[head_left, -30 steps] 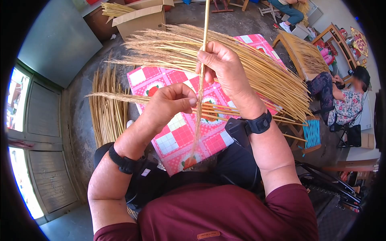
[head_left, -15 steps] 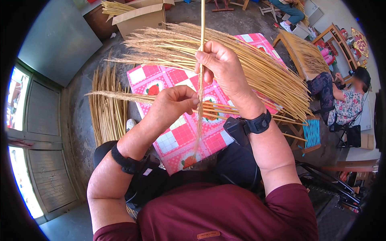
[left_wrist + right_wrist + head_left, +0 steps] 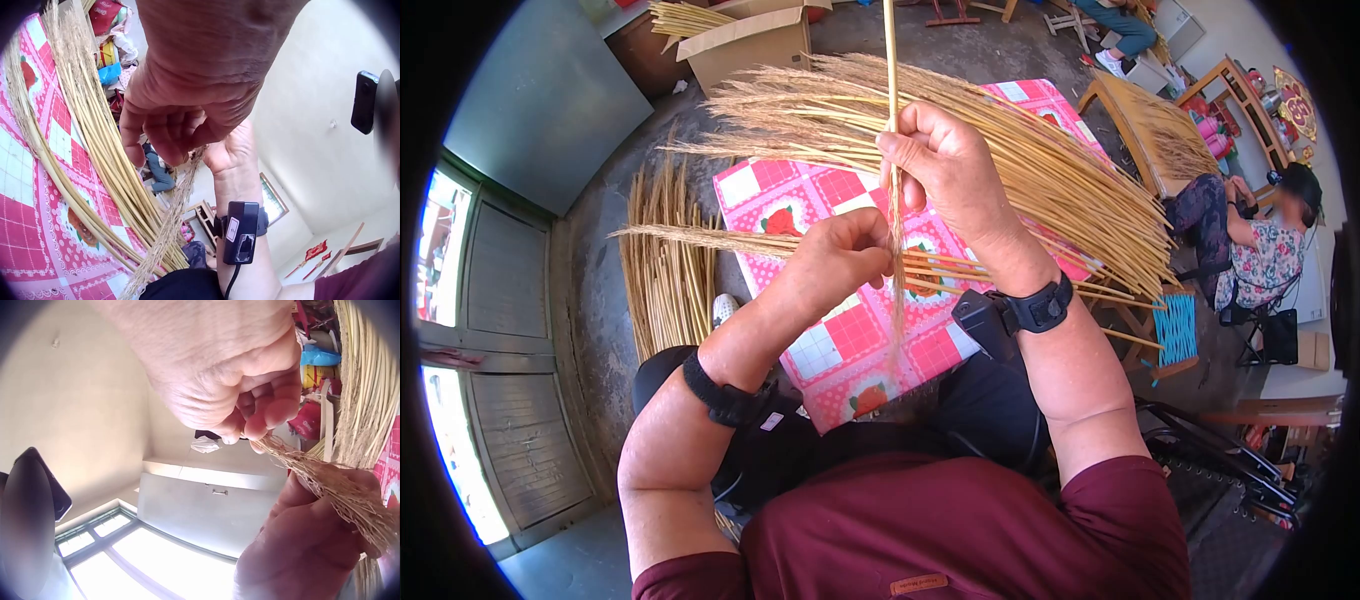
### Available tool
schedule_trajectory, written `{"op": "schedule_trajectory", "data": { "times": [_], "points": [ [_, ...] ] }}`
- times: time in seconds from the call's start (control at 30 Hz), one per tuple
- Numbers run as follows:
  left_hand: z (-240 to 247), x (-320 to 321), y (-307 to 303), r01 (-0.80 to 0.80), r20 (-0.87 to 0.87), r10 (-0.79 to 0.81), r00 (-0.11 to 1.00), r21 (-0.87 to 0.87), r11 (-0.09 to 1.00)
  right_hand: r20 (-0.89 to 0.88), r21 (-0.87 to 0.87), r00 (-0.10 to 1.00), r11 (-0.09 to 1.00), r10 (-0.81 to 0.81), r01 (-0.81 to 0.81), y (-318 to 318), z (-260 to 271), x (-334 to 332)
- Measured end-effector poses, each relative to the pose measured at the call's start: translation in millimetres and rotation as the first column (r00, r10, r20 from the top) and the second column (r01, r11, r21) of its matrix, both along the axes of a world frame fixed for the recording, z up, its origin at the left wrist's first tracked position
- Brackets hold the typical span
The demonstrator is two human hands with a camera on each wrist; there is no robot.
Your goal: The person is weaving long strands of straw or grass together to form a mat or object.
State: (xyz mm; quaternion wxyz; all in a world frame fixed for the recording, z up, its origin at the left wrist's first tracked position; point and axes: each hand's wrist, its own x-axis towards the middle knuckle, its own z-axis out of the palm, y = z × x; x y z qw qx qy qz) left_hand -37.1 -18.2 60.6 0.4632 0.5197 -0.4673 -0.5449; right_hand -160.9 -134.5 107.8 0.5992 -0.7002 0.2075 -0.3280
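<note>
Left hand (image 3: 840, 262) and right hand (image 3: 950, 165) pinch one plumed stalk (image 3: 892, 75) with curled fingers, the shirt label (image 3: 918, 585) unreadable.

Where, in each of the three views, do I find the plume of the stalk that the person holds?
Head view: plume near the centre, hanging down.
Left wrist view: plume at lower middle, slanting down to the left.
Right wrist view: plume right of centre, slanting down to the right.
Shared landmark: pink checked cloth.
</note>
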Motion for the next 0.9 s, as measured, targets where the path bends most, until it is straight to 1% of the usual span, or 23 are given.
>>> {"op": "schedule_trajectory", "data": {
  "times": [0.27, 0.37, 0.43, 0.57, 0.67, 0.77, 0.87, 0.9],
  "points": [
    [8.0, 7.2, -0.1, 0.033, -0.063, -0.03, 0.998, 0.051, 0.998, 0.025, 0.004, 0.999, 0.999, -0.04, 0.04, -6.2, 7.3, -5.5],
    [12.4, 8.2, 2.3, 0.047, -0.194, -0.019, 0.981, 0.141, 0.989, 0.049, 0.003, 0.997, 0.999, -0.053, 0.053, -9.1, 7.2, -5.5],
    [12.4, 5.1, 3.1, 0.065, -0.178, -0.046, 0.983, 0.103, 0.993, 0.067, 0.003, 0.997, 0.999, -0.047, 0.047, -8.9, 7.1, -5.2],
    [8.3, 4.1, 3.1, 0.107, -0.173, -0.098, 0.98, 0.043, 0.993, 0.039, 0.001, 0.998, 0.999, -0.05, 0.05, -6.6, 7.7, -5.3],
    [9.3, 1.7, 2.4, 0.069, -0.163, -0.07, 0.984, -0.016, 0.998, 0.029, -0.008, 0.998, 0.999, -0.053, 0.053, -6.4, 7.2, -5.2],
    [14.2, -2.1, 2.6, -0.078, -0.228, 0.065, 0.972, -0.048, 0.996, 0.03, -0.011, 0.998, 0.998, -0.063, 0.063, -7.1, 6.7, -5.2],
    [14.4, -3.9, 2.5, -0.186, -0.233, 0.15, 0.961, -0.137, 0.973, 0.032, -0.006, 0.997, 0.998, -0.065, 0.065, -6.6, 7.8, -5.1],
    [14.2, -2.8, 2.8, -0.169, -0.228, 0.133, 0.965, -0.148, 0.974, 0.028, -0.008, 0.998, 0.998, -0.063, 0.063, -6.6, 7.2, -4.9]
  ]
}}
